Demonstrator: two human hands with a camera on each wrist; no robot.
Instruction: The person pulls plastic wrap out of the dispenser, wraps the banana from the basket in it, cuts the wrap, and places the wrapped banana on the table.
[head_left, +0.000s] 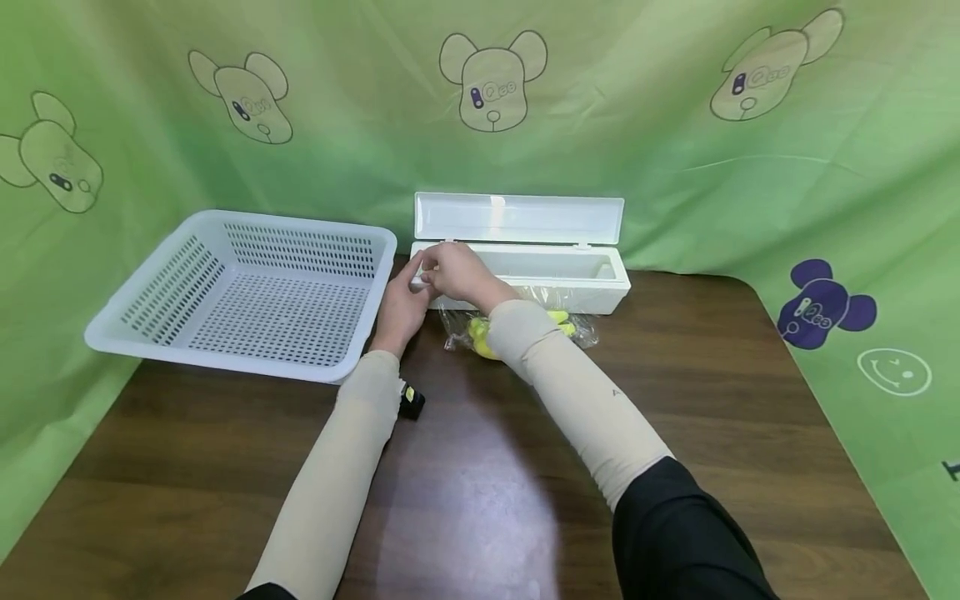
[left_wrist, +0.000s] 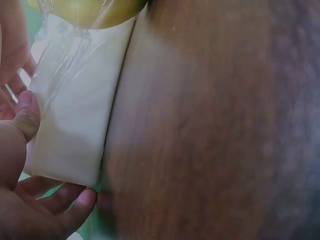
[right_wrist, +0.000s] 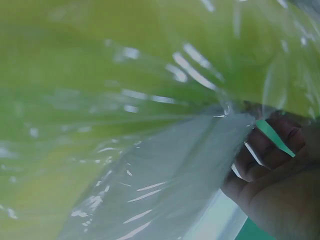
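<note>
A long white cling film box [head_left: 585, 296] stands at the back of the table, its hinged lid [head_left: 517, 218] raised. Clear film [head_left: 588, 333] runs down its front, over yellow, curved things that look like bananas [head_left: 480, 331]. My left hand [head_left: 401, 312] grips the box's left end; in the left wrist view its thumb [left_wrist: 27, 115] presses the side and its fingers curl round the end. Beside it, my right hand [head_left: 459, 273] has its fingers bent in a pinch at the box's front left rim. What lies between those fingertips is hidden.
A white, slotted plastic basket [head_left: 243, 367] stands left of the box, close to my left hand. Green printed cloth [head_left: 345, 125] hangs behind the brown wooden table [head_left: 465, 500]. A small black device [head_left: 411, 402] sits at my left wrist.
</note>
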